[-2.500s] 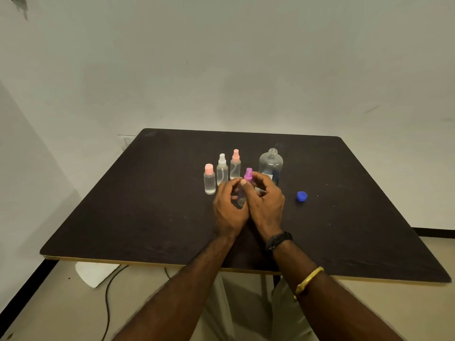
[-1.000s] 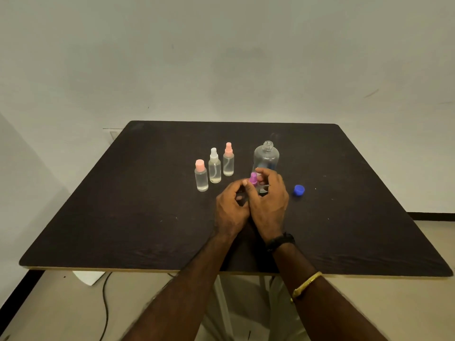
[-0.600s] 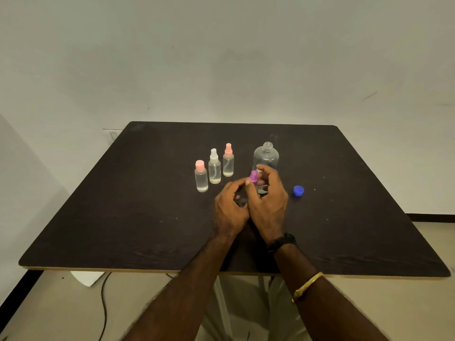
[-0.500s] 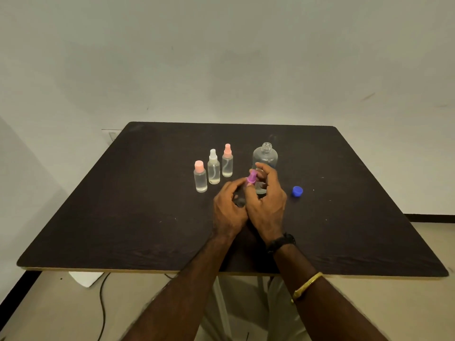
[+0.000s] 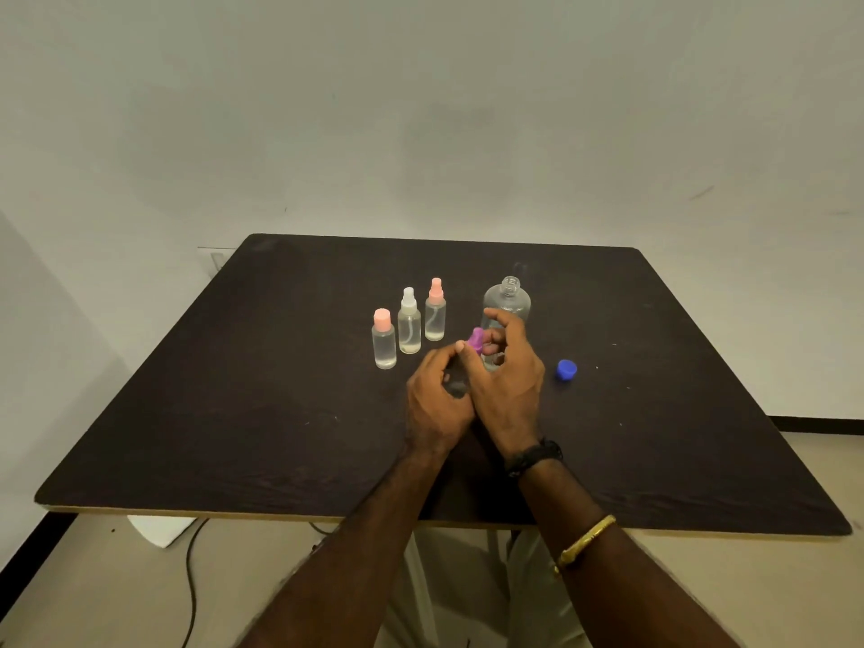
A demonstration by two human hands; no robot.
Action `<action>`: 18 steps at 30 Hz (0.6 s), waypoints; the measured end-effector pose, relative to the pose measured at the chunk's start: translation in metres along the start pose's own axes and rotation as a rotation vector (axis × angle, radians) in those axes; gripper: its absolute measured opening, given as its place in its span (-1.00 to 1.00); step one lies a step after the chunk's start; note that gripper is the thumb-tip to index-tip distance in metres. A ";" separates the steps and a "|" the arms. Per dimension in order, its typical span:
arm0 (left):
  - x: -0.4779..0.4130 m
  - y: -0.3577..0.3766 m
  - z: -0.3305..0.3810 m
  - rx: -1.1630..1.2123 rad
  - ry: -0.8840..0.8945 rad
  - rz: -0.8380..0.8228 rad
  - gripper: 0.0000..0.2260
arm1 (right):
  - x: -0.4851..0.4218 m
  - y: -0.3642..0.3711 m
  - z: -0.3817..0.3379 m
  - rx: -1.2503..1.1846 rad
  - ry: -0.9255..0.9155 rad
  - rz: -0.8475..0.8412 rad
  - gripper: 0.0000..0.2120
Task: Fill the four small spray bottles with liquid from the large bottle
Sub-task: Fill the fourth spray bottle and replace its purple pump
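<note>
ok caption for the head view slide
Left hand grips a small bottle, right hand pinches its purple spray top; three capped bottles, open large bottle behind.

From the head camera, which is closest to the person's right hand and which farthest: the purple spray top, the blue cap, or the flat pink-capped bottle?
1. purple spray top: pinched by the right hand.
2. blue cap: to its right, apart.
3. flat pink-capped bottle: far left, beyond the left hand gripping the fourth small bottle.
</note>
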State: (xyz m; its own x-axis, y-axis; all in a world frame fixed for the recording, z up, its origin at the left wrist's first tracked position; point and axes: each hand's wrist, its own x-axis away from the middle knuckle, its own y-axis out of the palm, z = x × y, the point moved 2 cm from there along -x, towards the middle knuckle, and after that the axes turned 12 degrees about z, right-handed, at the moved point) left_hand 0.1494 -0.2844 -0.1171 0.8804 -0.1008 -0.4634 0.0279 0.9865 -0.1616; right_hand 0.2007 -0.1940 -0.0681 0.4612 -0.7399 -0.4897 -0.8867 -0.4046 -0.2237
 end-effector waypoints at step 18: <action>-0.001 -0.002 0.004 0.022 -0.050 0.046 -0.58 | -0.033 -0.006 -0.038 -0.103 -0.167 0.164 -0.62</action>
State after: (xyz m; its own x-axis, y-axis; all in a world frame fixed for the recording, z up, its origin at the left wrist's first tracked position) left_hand 0.1507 -0.2858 -0.1132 0.9034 -0.0498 -0.4259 -0.0029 0.9925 -0.1222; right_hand 0.1921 -0.1875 -0.0182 0.2920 -0.7044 -0.6470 -0.9372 -0.3456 -0.0467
